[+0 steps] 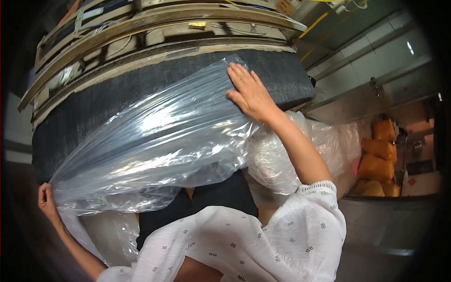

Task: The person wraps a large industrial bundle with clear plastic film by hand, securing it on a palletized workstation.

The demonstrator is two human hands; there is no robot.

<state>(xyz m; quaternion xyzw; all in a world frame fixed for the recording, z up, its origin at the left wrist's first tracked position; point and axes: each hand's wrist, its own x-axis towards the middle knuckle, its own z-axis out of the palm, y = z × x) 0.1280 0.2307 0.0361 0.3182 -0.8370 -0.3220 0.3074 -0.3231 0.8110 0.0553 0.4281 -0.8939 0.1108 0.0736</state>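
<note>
A clear plastic sheet [155, 127] stretches slantwise over the front of a long dark padded work surface [98, 103], and its loose lower part hangs over my lap. At the far left, my left hand [46, 197] is closed on a gathered corner of the sheet, pulling it into tight folds. My right hand [251, 91] lies flat on the sheet's other end, fingers stretched out, pressing it to the dark surface near its right side. Creases run between the two hands. Whether the sheet is one layer or several I cannot tell.
Behind the surface runs a wooden frame [155, 21] with rails. More crumpled clear plastic [277, 155] is heaped at the right, beside my right forearm. Farther right, orange bundles [378, 155] are stacked near a grey metal-looking edge [376, 225]. A tiled wall [376, 44] stands beyond.
</note>
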